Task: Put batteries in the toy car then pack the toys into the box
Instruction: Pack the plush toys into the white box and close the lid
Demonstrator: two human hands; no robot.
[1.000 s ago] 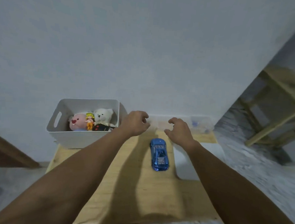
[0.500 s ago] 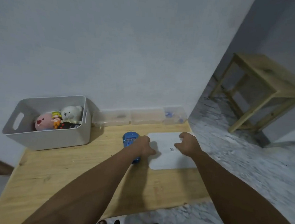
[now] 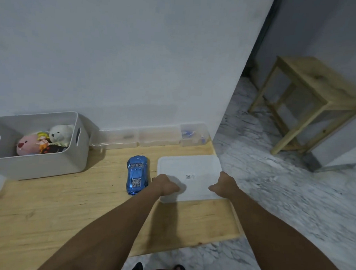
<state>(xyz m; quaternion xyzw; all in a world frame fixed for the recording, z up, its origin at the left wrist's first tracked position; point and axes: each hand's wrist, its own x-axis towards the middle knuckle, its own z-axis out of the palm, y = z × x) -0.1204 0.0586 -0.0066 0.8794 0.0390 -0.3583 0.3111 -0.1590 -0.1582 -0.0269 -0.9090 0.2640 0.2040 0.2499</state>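
The toy car is a glossy metallic blue sports model lying on its wheels on the wooden table, just to the left of the left hand and apart from it. The grey box, with cut-out handles, sits well to the left of both hands and already holds a pink plush, a small doll and a white teddy bear. Between and under the hands lies a flat white lid bearing a small dark printed code label, too small to read. The left hand rests on the lid's near left corner with its fingers curled under; whether it actually grips the edge cannot be told. The right hand is at the lid's right edge, fingers bent loosely, thumb pointing inward over the lid; its grip is likewise unclear. Beyond the hands, clear plastic containers line the wall.
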